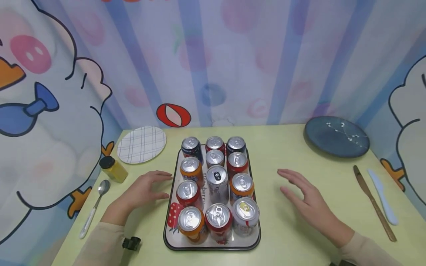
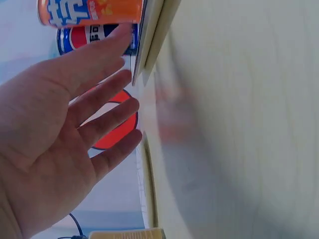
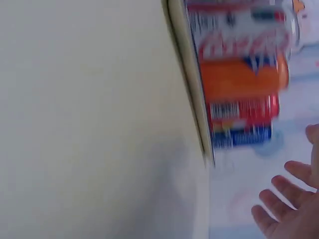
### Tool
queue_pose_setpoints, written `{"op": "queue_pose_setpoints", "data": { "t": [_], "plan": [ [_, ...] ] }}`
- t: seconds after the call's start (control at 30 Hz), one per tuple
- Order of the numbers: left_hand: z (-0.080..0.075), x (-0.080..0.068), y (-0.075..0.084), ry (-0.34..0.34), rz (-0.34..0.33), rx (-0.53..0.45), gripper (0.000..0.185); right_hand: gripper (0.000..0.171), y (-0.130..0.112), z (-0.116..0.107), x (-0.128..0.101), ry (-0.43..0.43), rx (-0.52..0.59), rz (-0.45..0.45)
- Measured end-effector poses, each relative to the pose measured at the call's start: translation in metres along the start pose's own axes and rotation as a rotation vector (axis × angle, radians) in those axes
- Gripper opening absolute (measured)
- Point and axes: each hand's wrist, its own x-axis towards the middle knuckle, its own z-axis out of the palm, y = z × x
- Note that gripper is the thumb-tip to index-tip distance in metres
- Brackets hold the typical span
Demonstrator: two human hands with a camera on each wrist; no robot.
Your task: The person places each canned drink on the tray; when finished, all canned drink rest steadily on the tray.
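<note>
A dark-rimmed tray (image 1: 212,248) with a strawberry print stands mid-table, loaded with several upright drink cans in rows. Among them are an orange can (image 1: 193,221) at the front left, a red can (image 1: 219,220) beside it and a white cola can (image 1: 245,214) at the front right. My left hand (image 1: 141,192) hovers by the tray's left edge, fingers extended and holding nothing; whether the fingertips touch the rim I cannot tell. Off to the tray's right, my right hand (image 1: 307,199) hangs apart from it, fingers spread and nothing in them.
On the left are a checked plate (image 1: 142,145), a yellow bottle with a black cap (image 1: 114,170) and a spoon (image 1: 94,208). To the right lie a dark blue plate (image 1: 336,136), a brown knife (image 1: 374,203) and a pale blue knife (image 1: 382,195). A printed curtain (image 1: 233,74) backs the table.
</note>
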Motion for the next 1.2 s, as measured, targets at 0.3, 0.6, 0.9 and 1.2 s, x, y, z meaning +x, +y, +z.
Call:
{"op": "queue_pose_setpoints", "data": {
  "t": [0.3,0.6,0.9,1.2],
  "plan": [
    [-0.017,0.008,-0.018,0.254,-0.073,0.248,0.056,0.055,0.070,-0.044,0.044,0.072,-0.301,0.013],
    [-0.038,0.023,-0.040,0.294,-0.155,0.387,0.064,0.062,0.103,-0.064,0.075,0.113,-0.482,0.026],
    [-0.044,0.038,-0.029,0.260,-0.214,0.484,0.073,0.080,0.116,-0.069,0.091,-0.071,-0.616,0.178],
    [-0.041,0.048,-0.029,0.253,-0.306,0.487,0.081,0.085,0.118,-0.054,0.097,-0.139,-0.653,0.238]
  ]
}}
